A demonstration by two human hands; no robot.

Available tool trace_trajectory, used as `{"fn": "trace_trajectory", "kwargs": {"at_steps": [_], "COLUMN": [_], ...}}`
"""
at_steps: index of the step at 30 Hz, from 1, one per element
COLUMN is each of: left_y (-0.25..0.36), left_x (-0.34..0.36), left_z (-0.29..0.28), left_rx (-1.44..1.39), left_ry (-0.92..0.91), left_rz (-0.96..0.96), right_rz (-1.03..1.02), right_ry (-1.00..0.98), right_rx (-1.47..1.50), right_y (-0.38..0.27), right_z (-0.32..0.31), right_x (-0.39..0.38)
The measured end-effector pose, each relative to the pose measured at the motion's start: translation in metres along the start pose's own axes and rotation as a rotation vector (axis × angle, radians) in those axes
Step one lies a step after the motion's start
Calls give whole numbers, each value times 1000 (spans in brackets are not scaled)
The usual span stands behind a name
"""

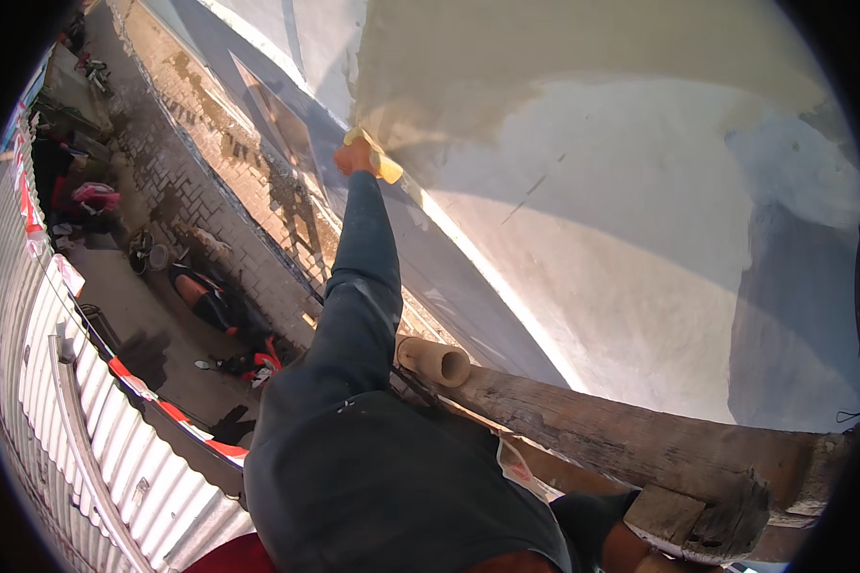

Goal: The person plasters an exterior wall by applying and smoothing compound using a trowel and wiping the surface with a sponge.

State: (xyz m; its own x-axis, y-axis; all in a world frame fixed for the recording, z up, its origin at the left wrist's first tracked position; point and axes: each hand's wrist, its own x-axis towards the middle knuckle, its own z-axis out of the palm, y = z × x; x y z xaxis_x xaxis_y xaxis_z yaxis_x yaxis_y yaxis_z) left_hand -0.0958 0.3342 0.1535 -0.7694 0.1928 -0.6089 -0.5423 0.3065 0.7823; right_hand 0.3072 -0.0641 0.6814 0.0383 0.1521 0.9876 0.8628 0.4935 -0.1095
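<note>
Near: a dark sleeve [358,306] extends up the frame beside a wooden beam [564,411] and a hollow brown tube [417,354]. The right hand is out of view; its state cannot be determined. At full reach, the left hand [355,156] is clamped on a yellow pad [386,168], positioned at the edge of a partly shaded wall [545,239]. Far: a motorcycle [199,291] stands below, near brick paving [177,177].

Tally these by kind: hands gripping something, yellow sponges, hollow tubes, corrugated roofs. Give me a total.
Gripping hands: 1, the left hand
Yellow sponge: 1
Hollow tube: 1
Corrugated roof: 1
Total: 4
</note>
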Motion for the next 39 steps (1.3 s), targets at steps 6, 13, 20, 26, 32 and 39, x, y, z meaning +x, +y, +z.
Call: {"fn": "trace_trajectory", "kwargs": {"at_steps": [6, 13, 20, 26, 32, 39], "left_y": [27, 118, 224, 171, 49, -1], "left_x": [-19, -120, -285, -176, -89, -44], "left_z": [22, 19, -49, -22, -33, -5], "left_rx": [-230, -36, -343, 33, 198, 93], "left_ry": [-164, -46, -8, 139, 175, 2], "left_rz": [-230, 412, 1064, 528, 62, 63], "right_rz": [16, 28, 45, 47, 49, 51], "right_ry": [-7, -20, -42, -43, -59, -57], "right_rx": [-19, -11, 21, 28, 2, 2], "right_y": [3, 6, 2, 4, 3, 3], "right_z": [4, 8, 16, 19, 18, 23], "right_x": [-2, -4, -5, -7, -6, -8]}}
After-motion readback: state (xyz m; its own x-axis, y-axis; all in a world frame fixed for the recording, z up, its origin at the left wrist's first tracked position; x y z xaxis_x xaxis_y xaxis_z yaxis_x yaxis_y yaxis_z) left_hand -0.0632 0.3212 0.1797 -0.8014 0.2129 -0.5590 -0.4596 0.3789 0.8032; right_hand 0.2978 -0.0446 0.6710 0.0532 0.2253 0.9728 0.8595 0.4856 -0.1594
